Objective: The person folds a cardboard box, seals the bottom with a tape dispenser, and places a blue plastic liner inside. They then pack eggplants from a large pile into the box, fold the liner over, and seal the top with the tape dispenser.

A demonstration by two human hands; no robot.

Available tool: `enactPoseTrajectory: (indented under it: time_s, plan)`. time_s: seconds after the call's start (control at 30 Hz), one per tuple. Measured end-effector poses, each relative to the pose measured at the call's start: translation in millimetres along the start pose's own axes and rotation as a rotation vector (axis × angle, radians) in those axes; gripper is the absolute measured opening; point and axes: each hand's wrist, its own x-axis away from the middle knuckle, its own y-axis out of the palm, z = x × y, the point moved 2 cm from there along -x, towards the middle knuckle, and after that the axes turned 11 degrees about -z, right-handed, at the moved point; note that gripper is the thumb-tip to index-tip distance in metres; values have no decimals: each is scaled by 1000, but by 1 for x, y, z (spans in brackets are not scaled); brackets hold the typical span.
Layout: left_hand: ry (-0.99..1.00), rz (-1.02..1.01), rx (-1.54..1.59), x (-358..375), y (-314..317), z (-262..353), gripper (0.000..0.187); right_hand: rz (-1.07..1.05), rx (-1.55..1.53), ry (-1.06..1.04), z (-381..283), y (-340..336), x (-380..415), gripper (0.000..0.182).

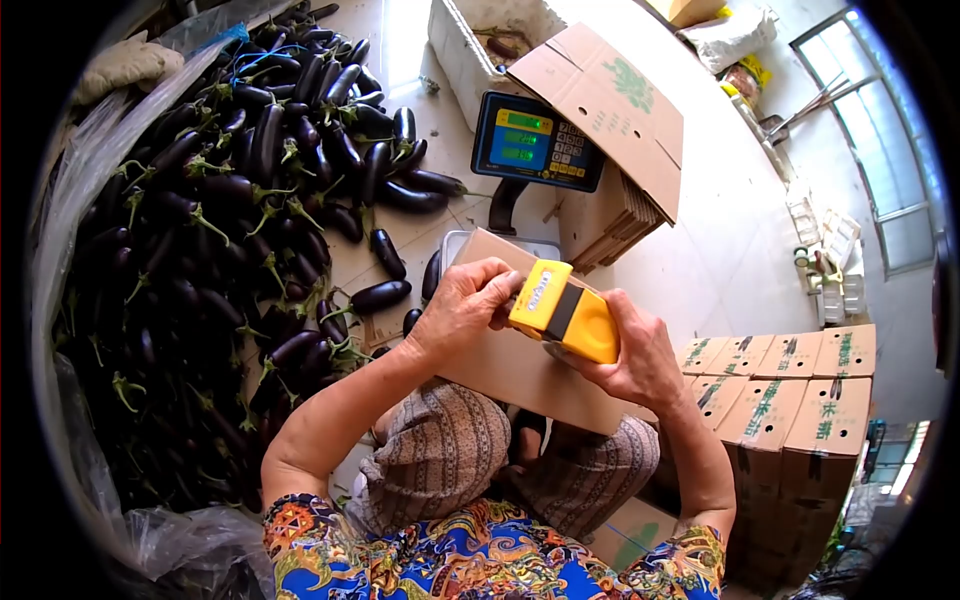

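In my right hand (635,352) is a yellow tape dispenser (566,312) with a black band and a white label, gripped at its rounded end. My left hand (468,300) is closed in a pinch at the dispenser's other end; what its fingertips hold is hidden. Below both hands a plain brown cardboard box (520,375) lies between my knees, its far end over the platform of a scale (545,248). The scale's display (530,142) is lit with green digits.
A large heap of eggplants (260,190) covers the left floor, edged by clear plastic sheeting (75,215). Flattened cartons (620,110) lean behind the scale, beside a white foam box (455,60). Printed cardboard boxes (770,400) stand stacked at right.
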Motion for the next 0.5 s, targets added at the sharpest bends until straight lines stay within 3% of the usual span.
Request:
enactPoseTrajectory:
  time_s: [0.23, 0.5]
  plan:
    - [-131, 8, -172, -2, -7, 7, 28, 20, 49, -20, 3, 2, -7, 57]
    - [-53, -31, -173, -9, -7, 0, 26, -15, 30, -13, 4, 0, -5, 60]
